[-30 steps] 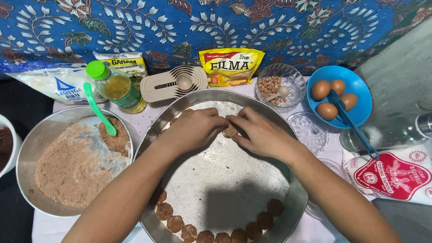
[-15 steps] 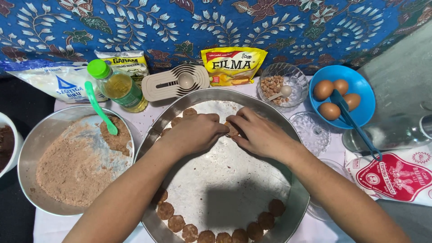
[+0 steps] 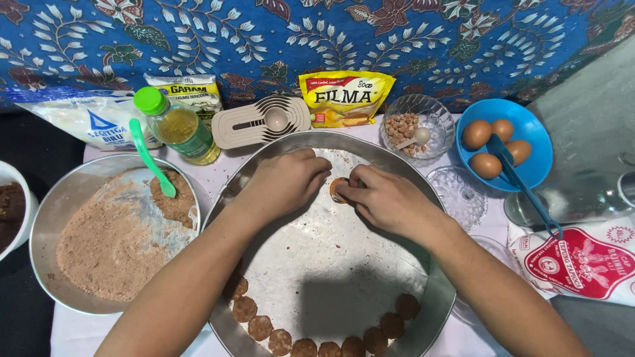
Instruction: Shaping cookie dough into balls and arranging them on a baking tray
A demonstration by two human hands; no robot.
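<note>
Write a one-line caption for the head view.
Both hands, left hand and right hand, pinch a dough piece over the round tray.

Four eggs point(image 3: 486, 165) sit in one blue bowl point(image 3: 539, 173). Nine or so dough discs point(image 3: 260, 327) line one tray point(image 3: 264, 168). Two hands point(image 3: 284, 182) work there

I couldn't see most of the dough piece point(image 3: 338, 190), pinched btwn my left hand point(image 3: 284, 185) and right hand point(image 3: 390, 201); fingertips hid it. Round tray point(image 3: 423, 311) was cut off at bottom edge, w/ some brown discs point(image 3: 291, 342) clipped. White bowl point(image 3: 13, 205) cropped at left. Glass dish point(image 3: 486, 248) partly under my right forearm.
</note>
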